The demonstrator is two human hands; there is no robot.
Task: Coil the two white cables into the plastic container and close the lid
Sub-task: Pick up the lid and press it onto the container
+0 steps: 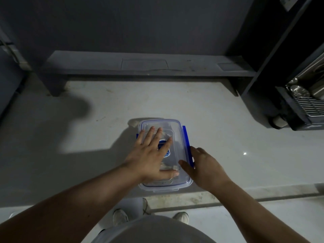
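Note:
A clear plastic container (182, 185) with a clear lid (177, 137) lies on the pale counter, near its front edge. My left hand (150, 155) rests flat on the lid with its fingers spread. My right hand (205, 165) is at the container's right side, fingers on the long blue clip (186, 137), which stands up from the rim. A second blue clip (137, 135) shows at the left edge, mostly hidden behind my left hand. Pale shapes show faintly through the lid; the cables cannot be made out clearly.
A low grey shelf (140, 67) runs along the back wall. A dark rack (305, 106) with metal ware stands at the right. The counter's front edge (245, 192) is just below the container. My shoes show on the floor below.

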